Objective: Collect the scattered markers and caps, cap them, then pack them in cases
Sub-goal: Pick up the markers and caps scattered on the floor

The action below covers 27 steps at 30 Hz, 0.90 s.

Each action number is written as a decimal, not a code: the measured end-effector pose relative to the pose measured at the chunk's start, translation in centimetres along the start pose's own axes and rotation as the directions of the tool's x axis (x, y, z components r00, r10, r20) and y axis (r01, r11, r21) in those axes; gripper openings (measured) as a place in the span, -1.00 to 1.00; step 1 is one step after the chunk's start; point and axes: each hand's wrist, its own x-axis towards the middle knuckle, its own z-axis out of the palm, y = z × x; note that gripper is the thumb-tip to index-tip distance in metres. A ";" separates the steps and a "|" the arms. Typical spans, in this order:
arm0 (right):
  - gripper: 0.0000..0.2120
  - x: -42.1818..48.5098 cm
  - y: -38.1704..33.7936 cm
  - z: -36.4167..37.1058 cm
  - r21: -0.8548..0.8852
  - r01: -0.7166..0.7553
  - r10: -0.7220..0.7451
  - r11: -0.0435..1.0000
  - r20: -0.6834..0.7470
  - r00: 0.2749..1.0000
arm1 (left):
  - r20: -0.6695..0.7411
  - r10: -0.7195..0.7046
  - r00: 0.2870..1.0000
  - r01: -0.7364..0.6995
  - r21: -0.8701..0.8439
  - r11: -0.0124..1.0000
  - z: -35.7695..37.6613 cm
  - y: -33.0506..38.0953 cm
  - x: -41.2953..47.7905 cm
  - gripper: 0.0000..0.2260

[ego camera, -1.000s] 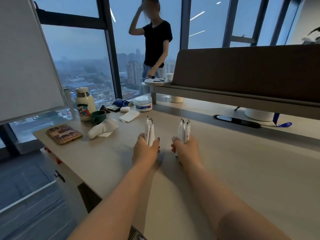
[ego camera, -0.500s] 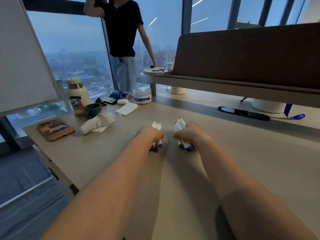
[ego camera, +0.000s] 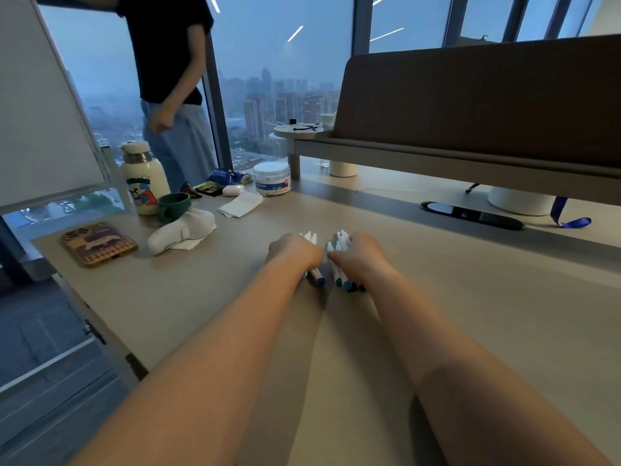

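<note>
Gripping one marker bundle (ego camera: 317, 277), left hand (ego camera: 295, 251), second marker bundle (ego camera: 342, 239), right hand (ego camera: 359, 255)

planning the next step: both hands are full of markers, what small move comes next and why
Probably lay both marker bundles on the desk and let go. The left hand and right hand each grip a bundle low over it, so no fingers are free, and no case shows.

Head camera faces forward-down, near desk (ego camera: 470, 297)
</note>
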 end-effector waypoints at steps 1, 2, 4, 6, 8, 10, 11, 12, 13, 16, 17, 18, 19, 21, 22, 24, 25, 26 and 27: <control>-0.76 0.0 0.0 0.0 0.014 -0.003 0.003 1.000 0.007 1.000 | -0.007 0.001 1.000 0.000 0.008 1.000 0.1 0.0 0.1 -0.59; -0.76 0.0 0.1 0.0 0.022 -0.006 0.006 1.000 0.016 1.000 | -0.013 -0.001 1.000 0.001 0.023 1.000 0.0 0.1 -0.1 -0.57; -0.77 0.1 0.1 -0.1 0.030 -0.009 0.008 1.000 0.025 1.000 | -0.021 -0.017 1.000 0.019 0.066 0.998 0.2 0.2 -0.3 -0.53; -0.80 0.4 0.1 -0.2 0.083 -0.016 0.014 0.996 0.029 0.999 | -0.021 -0.026 0.999 0.028 0.101 0.994 0.4 0.5 -0.5 -0.55; -0.78 0.5 0.1 -0.1 0.155 -0.014 0.008 0.988 0.042 0.999 | -0.008 -0.019 1.000 0.019 0.073 0.997 0.6 0.8 -0.7 -0.59; -0.71 0.2 0.1 -0.2 0.252 -0.013 0.015 0.968 -0.006 1.000 | 0.000 0.046 0.999 -0.046 0.031 0.998 0.8 0.9 -0.7 -0.64; -0.67 -0.1 0.1 -0.3 0.323 -0.021 0.035 0.946 -0.037 0.999 | 0.003 0.049 0.999 -0.049 -0.005 0.999 0.9 1.0 -0.8 -0.66; -0.65 -0.3 0.0 -0.5 0.385 -0.029 0.055 0.922 -0.057 0.997 | -0.002 0.035 0.999 -0.036 -0.067 0.997 0.9 1.1 -0.7 -0.67; -0.61 -0.4 0.0 -0.7 0.441 -0.036 0.073 0.897 -0.067 0.995 | 0.025 0.003 1.000 0.002 -0.190 0.982 0.9 1.1 -0.5 -0.66; -0.39 -1.0 -0.1 -1.2 0.586 -0.090 0.137 0.806 -0.036 0.990 | 0.070 0.062 0.996 -0.016 -0.522 0.853 0.7 1.2 -0.8 -0.55; -0.33 -1.4 -0.3 -1.4 0.620 -0.105 0.148 0.777 -0.017 0.989 | 0.075 0.055 0.996 0.000 -0.588 0.809 0.7 1.2 -0.8 -0.51; -0.28 -1.7 -0.4 -1.5 0.649 -0.118 0.153 0.752 0.004 0.988 | 0.083 0.038 0.996 0.023 -0.629 0.777 0.6 1.3 -0.9 -0.46; -0.25 -1.8 -0.4 -1.6 0.676 -0.124 0.150 0.727 0.020 0.989 | 0.097 0.023 0.995 0.049 -0.674 0.737 0.5 1.2 -1.0 -0.41; -0.23 -2.2 -0.5 -1.7 0.717 -0.120 0.126 0.686 0.045 0.991 | 0.127 0.013 0.992 0.082 -0.718 0.691 0.3 1.2 -1.0 -0.36; -0.23 -2.3 -0.4 -1.7 0.725 -0.124 0.118 0.677 0.059 0.991 | 0.138 0.008 0.990 0.096 -0.724 0.683 0.1 1.1 -1.2 -0.36; -0.22 -2.4 -0.3 -1.8 0.730 -0.124 0.103 0.673 0.074 0.992 | 0.163 0.008 0.987 0.120 -0.756 0.643 -0.3 0.9 -1.4 -0.35; -0.22 -2.4 -0.3 -1.9 0.731 -0.120 0.097 0.672 0.074 0.993 | 0.180 0.010 0.984 0.136 -0.778 0.613 -0.4 0.7 -1.4 -0.35; -0.21 -2.3 -0.2 -1.9 0.730 -0.113 0.090 0.674 0.072 0.993 | 0.177 0.002 0.984 0.140 -0.787 0.601 -0.5 0.5 -1.4 -0.35; -0.21 -2.3 -0.2 -2.0 0.730 -0.106 0.083 0.675 0.067 0.994 | 0.167 -0.012 0.986 0.140 -0.786 0.603 -0.5 0.3 -1.4 -0.34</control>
